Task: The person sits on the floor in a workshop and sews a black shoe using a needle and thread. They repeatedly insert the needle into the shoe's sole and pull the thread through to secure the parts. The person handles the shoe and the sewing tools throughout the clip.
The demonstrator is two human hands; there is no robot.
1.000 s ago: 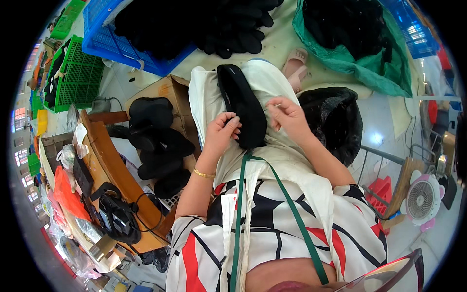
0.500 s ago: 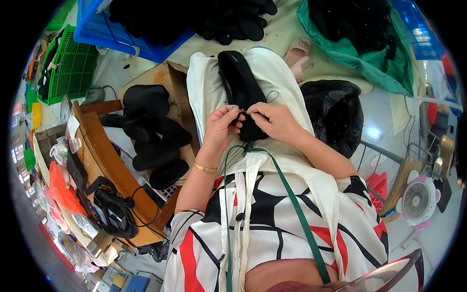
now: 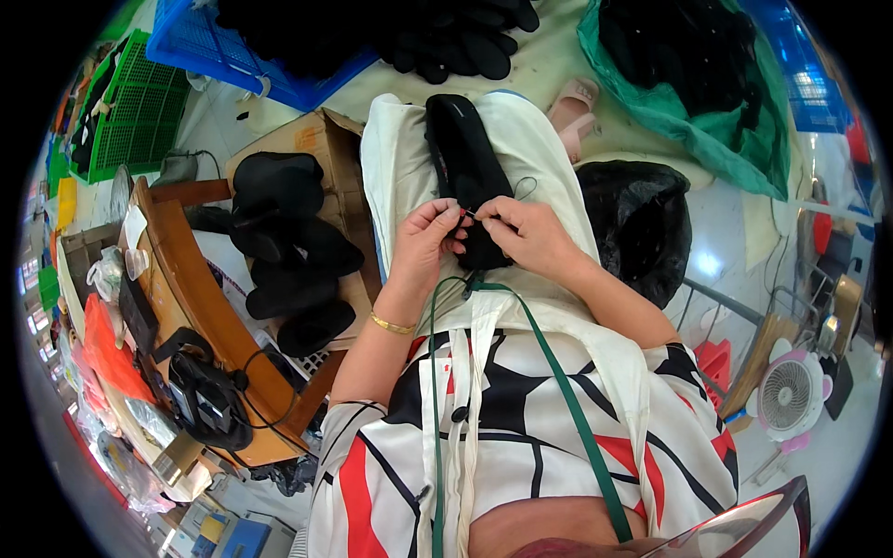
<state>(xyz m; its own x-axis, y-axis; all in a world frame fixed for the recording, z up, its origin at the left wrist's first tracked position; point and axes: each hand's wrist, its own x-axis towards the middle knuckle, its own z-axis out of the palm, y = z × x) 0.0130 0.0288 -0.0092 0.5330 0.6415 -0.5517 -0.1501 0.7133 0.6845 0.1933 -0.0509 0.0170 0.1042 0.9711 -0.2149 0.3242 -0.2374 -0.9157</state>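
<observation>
A black shoe point(image 3: 456, 139) lies lengthwise on the white apron point(image 3: 549, 149) over my lap, its toe end away from me or its heel, I cannot tell which. Above its near part both hands meet with fingertips almost touching. My left hand point(image 3: 428, 237) is closed in a pinch beside the shoe's left edge; what its fingers hold is too small to make out. My right hand point(image 3: 530, 237) pinches a thin needle-like piece point(image 3: 471, 214) that points toward the left fingertips. A fine dark loop of thread point(image 3: 526, 186) shows on the apron just beyond the right hand.
Several black shoes point(image 3: 293, 246) are piled by a cardboard box point(image 3: 344, 149) at my left, near a wooden table point(image 3: 214, 307). A black bag-lined bin point(image 3: 642, 172) stands at my right. Beyond are a blue crate point(image 3: 223, 65), a green sack point(image 3: 735, 158) and a pink sandal point(image 3: 572, 112).
The whole view has shifted slightly. Both hands stay pinched over the shoe, and the thin piece between them shows a little more clearly.
</observation>
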